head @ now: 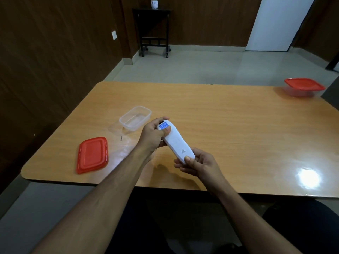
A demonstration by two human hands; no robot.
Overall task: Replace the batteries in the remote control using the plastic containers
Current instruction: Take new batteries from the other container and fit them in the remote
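Both of your forearms reach in from the bottom edge over the wooden table (229,121), and between them you hold the white remote control (175,142) clear of the tabletop, back face up, running diagonally from upper left to lower right.

Your left hand (153,135) wraps the upper end of the remote, fingers curled behind it and the thumb pressed flat on the blue label near the top. Your right hand (198,165) grips the lower end, fingers curled underneath and the thumb tip set on the bottom edge of the casing. Whether the battery cover is seated or loose cannot be told.

Just beyond your left hand stands an open clear plastic container (135,117), uncovered; no contents can be made out in it. Its red lid (92,154) lies flat on the table nearer to you and further left, apart from the container. A small dark item (121,138) sits on the table between the two, too small to identify.

At the far right corner of the table rests a second clear container (303,88) with its red lid fitted, well apart from both hands.
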